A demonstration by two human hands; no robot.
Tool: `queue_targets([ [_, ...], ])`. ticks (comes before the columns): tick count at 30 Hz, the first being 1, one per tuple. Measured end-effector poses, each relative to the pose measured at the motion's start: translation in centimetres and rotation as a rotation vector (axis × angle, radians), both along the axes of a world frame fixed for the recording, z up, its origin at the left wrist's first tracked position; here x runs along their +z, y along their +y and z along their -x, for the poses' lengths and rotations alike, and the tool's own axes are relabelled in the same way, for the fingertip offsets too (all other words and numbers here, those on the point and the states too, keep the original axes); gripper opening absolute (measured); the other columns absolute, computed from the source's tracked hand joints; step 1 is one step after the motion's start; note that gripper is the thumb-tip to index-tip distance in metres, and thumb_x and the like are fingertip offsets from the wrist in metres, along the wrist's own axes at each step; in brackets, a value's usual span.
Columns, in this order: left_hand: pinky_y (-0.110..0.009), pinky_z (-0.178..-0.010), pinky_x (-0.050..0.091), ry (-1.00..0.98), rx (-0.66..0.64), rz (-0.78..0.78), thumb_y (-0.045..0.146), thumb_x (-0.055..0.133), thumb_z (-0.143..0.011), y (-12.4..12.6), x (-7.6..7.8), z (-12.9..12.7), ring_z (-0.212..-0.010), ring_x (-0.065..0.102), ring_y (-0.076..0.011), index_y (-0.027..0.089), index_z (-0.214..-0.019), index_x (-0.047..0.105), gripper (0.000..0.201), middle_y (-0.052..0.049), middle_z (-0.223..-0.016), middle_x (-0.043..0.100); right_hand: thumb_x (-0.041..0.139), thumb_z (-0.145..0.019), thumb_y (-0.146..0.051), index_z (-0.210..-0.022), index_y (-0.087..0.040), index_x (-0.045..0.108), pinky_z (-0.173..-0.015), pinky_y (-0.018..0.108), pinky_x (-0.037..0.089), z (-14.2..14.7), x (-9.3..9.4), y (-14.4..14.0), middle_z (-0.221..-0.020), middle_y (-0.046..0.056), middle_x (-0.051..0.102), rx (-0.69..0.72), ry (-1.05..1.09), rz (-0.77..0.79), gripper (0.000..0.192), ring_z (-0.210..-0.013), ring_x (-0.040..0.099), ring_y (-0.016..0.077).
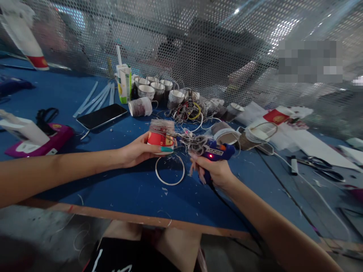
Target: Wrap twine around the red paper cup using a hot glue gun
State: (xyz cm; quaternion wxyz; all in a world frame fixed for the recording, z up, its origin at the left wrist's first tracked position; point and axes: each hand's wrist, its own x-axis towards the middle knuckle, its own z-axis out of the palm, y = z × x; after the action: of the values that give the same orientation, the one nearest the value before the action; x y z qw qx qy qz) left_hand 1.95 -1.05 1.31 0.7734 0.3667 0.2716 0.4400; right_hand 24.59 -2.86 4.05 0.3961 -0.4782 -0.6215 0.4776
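Perforated metal mesh (198, 45) backs a blue surface (127, 189) with a bare wooden near edge, littered with paper scraps. Toward the far edge stands a cluster of small paper cups (153, 90), rims up and mostly dark inside; what they contain cannot be made out. One more cup (140, 107) lies on its side just in front of them, and a green-and-white drink carton (124, 82) with a straw stands at their left. Right of the cups sits a tangle of wire and rings (187, 111). A dark phone (102, 116) lies flat left of the centre, with white strips (95, 99) behind it and a magenta box (42, 143) near the left edge. Scissors (323, 166) rest toward the right edge. The left hand (136, 151) reaches in from the left, forearm level, fingers wrapped round a small red-and-white cup (161, 136) held just above the middle of the surface. The right hand (215, 172) is closed round the grip of a blue glue gun (217, 151) whose red light glows; its nozzle points left at the cup, with wispy threads between them. A white ring (170, 170) lies flat on the surface below the cup.
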Motion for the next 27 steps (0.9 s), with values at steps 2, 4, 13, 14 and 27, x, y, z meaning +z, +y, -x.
queue_targets([
  [2,-0.043,-0.099,0.05,0.002,-0.01,-0.013,0.015,0.09,-0.054,-0.01,0.09,0.05,-0.093,0.072,-0.0219,0.016,-0.103,0.066,0.055,-0.005,-0.098,0.076,0.078,-0.071,-0.048,-0.044,-0.022,0.052,-0.034,0.026,0.044,-0.03,0.01,0.08,-0.033,-0.002,0.047,0.001,0.001,0.002,0.046,-0.031,0.046,0.0115],
  [4,-0.042,-0.098,0.05,0.01,-0.01,-0.03,0.016,0.091,-0.054,0.0,0.07,0.07,-0.095,0.071,-0.0227,0.016,-0.103,0.067,0.054,-0.006,-0.099,0.075,0.078,-0.07,-0.052,-0.046,-0.022,0.052,-0.032,0.027,0.043,-0.04,0.03,0.15,-0.034,-0.001,0.048,0.022,0.008,0.019,0.047,-0.031,0.047,0.0126],
  [13,-0.039,-0.095,0.051,0.022,-0.009,-0.035,0.014,0.091,-0.055,0.12,-0.24,0.16,-0.094,0.071,-0.0222,0.015,-0.104,0.067,0.055,-0.007,-0.098,0.076,0.075,-0.074,-0.048,-0.046,-0.022,0.055,-0.031,0.03,0.043,0.15,0.14,-0.02,-0.034,-0.002,0.044,0.025,0.004,0.033,0.043,-0.029,0.044,0.0125],
  [14,-0.039,-0.095,0.051,0.019,-0.013,-0.038,0.015,0.09,-0.055,0.14,-0.25,0.18,-0.094,0.071,-0.0226,0.015,-0.104,0.067,0.054,-0.007,-0.097,0.076,0.076,-0.074,-0.048,-0.045,-0.022,0.054,-0.03,0.029,0.043,0.19,0.16,-0.04,-0.034,-0.002,0.044,0.021,0.007,0.034,0.045,-0.029,0.044,0.0121],
  [27,-0.033,-0.084,0.054,-0.035,-0.062,-0.051,0.02,0.093,-0.049,0.31,-0.46,0.56,-0.09,0.072,-0.0209,0.016,-0.101,0.071,0.056,-0.006,-0.095,0.077,0.08,-0.067,-0.056,-0.036,-0.021,0.049,-0.025,0.024,0.04,0.13,0.18,0.03,-0.034,0.0,0.047,0.021,0.059,0.058,0.056,-0.028,0.043,0.0096],
])
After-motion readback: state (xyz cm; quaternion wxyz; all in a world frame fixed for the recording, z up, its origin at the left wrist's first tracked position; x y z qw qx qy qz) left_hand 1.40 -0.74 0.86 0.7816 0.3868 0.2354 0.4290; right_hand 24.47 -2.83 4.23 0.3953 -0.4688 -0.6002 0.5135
